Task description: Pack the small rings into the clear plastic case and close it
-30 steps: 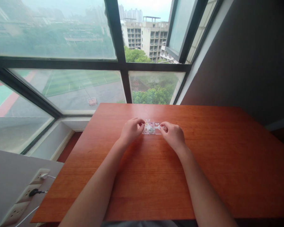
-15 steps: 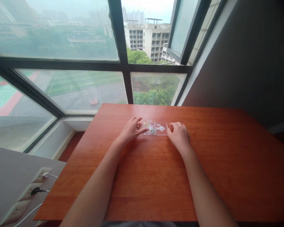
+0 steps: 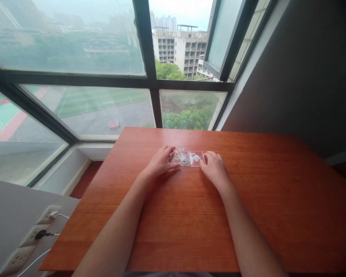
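A small clear plastic box lies opened flat on the table, hinge in the middle. Its left half has compartments with small coiled or ring-like pieces in several colours, too small to name. The clear lid, with a white printed shape, lies to the right. My left hand is around the left end of the box, thumb along the near edge and fingers at the far side. At the lid's right end, my right hand has its thumb on the near corner and fingers curled at the far corner.
The reddish-brown wooden table reaches to a large framed window at the back. A dark wall stands at the right. Wall sockets with plugged-in cables are low on the left.
My left thumb has moved off the compartments to the box's near edge. My right hand has come in slightly leftward, its thumb now at the lid's near corner.
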Demonstrator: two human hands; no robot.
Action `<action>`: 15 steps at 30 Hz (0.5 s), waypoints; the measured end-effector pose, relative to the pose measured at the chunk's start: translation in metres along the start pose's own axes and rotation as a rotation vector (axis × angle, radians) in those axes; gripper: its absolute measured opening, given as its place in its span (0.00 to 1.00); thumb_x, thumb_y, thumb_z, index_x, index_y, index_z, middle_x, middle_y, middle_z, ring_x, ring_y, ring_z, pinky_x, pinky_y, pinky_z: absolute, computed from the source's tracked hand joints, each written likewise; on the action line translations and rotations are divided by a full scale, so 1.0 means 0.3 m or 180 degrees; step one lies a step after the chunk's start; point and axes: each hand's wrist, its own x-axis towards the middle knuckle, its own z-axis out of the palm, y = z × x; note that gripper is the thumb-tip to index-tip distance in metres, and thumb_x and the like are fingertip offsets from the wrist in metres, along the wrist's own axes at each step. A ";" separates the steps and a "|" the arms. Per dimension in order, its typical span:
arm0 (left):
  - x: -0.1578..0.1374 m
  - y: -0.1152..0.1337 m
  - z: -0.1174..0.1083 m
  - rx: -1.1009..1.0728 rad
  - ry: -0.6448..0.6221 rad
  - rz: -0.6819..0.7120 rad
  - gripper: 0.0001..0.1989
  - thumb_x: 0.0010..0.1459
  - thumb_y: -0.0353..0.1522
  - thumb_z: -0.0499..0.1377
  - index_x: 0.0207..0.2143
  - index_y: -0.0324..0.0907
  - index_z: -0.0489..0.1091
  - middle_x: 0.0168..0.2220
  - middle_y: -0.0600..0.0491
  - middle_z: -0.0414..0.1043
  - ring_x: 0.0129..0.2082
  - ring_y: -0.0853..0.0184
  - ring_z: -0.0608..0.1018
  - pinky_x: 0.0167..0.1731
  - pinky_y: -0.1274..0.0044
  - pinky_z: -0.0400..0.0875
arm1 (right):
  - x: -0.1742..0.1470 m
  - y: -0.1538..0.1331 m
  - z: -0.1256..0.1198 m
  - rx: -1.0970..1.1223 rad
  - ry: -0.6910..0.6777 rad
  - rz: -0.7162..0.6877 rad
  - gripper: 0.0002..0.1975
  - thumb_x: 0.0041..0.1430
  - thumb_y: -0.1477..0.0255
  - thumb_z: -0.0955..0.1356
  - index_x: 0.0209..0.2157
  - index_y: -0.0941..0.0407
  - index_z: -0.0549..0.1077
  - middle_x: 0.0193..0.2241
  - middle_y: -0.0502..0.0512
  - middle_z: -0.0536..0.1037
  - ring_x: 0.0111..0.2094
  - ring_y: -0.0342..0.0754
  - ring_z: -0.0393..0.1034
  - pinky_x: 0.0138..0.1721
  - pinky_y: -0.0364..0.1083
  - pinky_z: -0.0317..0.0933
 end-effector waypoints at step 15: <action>-0.001 0.031 0.007 0.0030 0.0042 0.0018 0.30 0.42 0.43 0.69 0.46 0.42 0.67 0.44 0.47 0.70 0.42 0.58 0.73 0.40 0.70 0.69 | -0.020 -0.081 0.003 0.1478 0.0132 0.0063 0.26 0.58 0.68 0.66 0.58 0.55 0.60 0.44 0.57 0.79 0.39 0.49 0.76 0.43 0.46 0.66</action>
